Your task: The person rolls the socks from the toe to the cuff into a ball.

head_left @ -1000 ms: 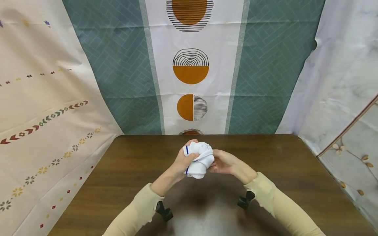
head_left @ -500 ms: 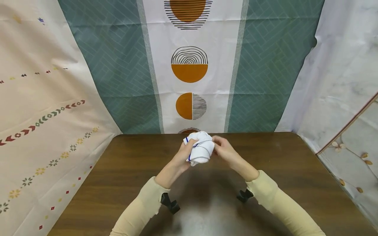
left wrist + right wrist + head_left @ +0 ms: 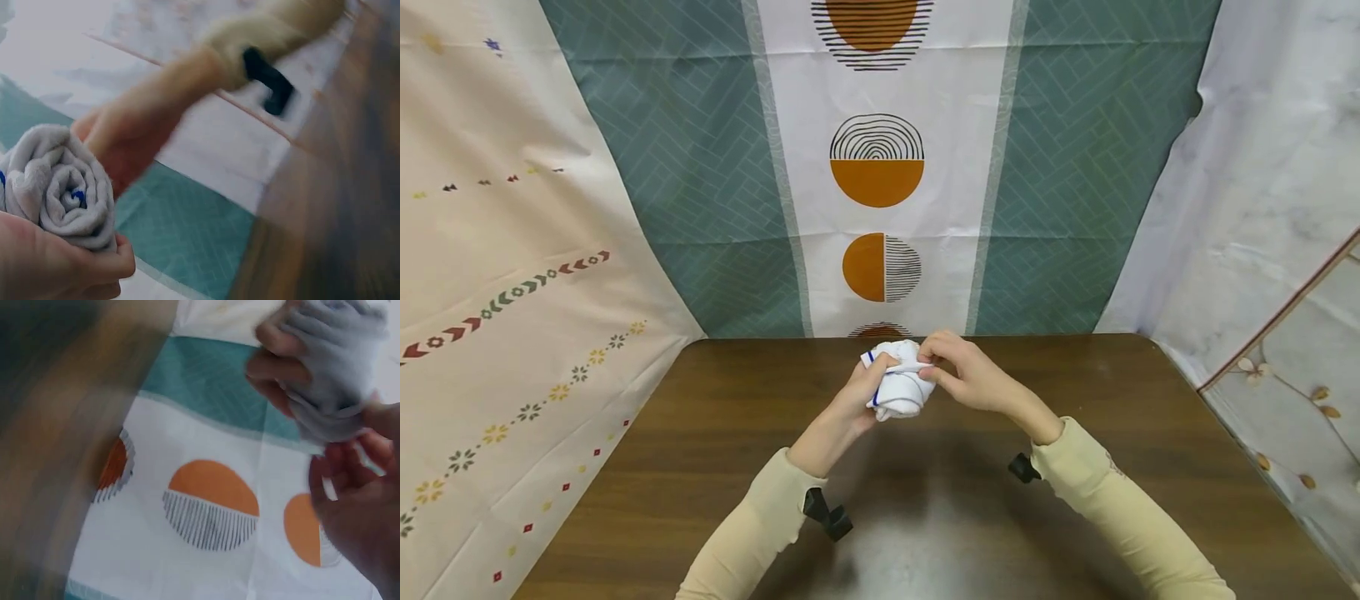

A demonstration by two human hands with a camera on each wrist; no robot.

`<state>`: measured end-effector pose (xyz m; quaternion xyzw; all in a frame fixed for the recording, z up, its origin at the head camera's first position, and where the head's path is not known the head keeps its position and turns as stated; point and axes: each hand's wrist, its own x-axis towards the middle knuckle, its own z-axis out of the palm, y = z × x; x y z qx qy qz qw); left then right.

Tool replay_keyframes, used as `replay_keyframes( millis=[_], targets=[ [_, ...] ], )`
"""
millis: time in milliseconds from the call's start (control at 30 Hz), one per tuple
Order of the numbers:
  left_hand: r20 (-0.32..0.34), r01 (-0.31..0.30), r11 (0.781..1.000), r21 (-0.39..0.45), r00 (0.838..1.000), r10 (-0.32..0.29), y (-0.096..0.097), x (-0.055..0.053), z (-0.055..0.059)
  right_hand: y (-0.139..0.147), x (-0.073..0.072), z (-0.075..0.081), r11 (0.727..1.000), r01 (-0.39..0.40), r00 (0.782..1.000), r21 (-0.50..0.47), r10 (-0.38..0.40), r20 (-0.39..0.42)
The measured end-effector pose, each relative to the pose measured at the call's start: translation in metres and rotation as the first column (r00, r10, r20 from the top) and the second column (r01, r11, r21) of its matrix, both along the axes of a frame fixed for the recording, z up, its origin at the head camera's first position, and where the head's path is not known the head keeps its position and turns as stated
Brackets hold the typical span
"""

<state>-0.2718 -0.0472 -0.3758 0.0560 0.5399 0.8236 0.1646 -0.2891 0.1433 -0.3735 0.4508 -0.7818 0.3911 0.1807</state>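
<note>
A small white towel (image 3: 901, 393) with blue stripes is held in the air above the table, rolled into a bundle. My left hand (image 3: 850, 403) grips its left side, thumb on top. At the upper right, the thumb and fingers of my right hand (image 3: 973, 377) pinch the outer fold. The left wrist view looks onto the end of the rolled towel (image 3: 65, 194), where spiral layers and a bit of blue show. Blurred in the right wrist view, the towel (image 3: 340, 369) lies between both hands, and the exact fingertip contact is hard to make out.
Beneath the hands spreads a dark brown wooden table (image 3: 700, 467), shiny near its front. A patterned fabric backdrop (image 3: 722, 167) hangs behind it, with a cream cloth (image 3: 497, 275) on the left and a marbled one (image 3: 1262, 208) on the right.
Both hands have raised the towel slightly away from the body. My right hand has shifted from the towel's right side up onto its top fold, after briefly moving along the right edge.
</note>
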Motion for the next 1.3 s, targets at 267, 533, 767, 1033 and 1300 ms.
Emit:
replay_keyframes(
  millis=[267,533,767,1033,1300],
  targets=[
    [0.094,-0.011,0.984,0.180,0.996,-0.006,-0.002,-0.001,0.013,-0.009,0.012,-0.013,0.992,-0.003,0.990,-0.125,-0.015,-0.142],
    [0.172,0.147,0.964,0.223,0.967,-0.188,-0.005,-0.010,0.016,-0.028,0.022,-0.019,0.969,0.092,0.994,-0.227,-0.078,0.071],
    [0.111,0.194,0.943,0.272,0.967,-0.230,0.001,-0.016,0.019,-0.028,0.023,-0.014,0.953,0.238,0.955,-0.188,-0.194,0.226],
    [0.077,-0.140,0.961,0.238,0.989,0.125,0.018,-0.024,0.020,-0.034,0.026,0.012,0.907,0.404,0.885,-0.117,-0.354,0.303],
    [0.076,-0.290,0.930,0.223,0.957,0.280,0.036,-0.022,0.017,-0.046,0.028,0.002,0.878,0.402,0.903,-0.262,-0.427,-0.044]
  ],
)
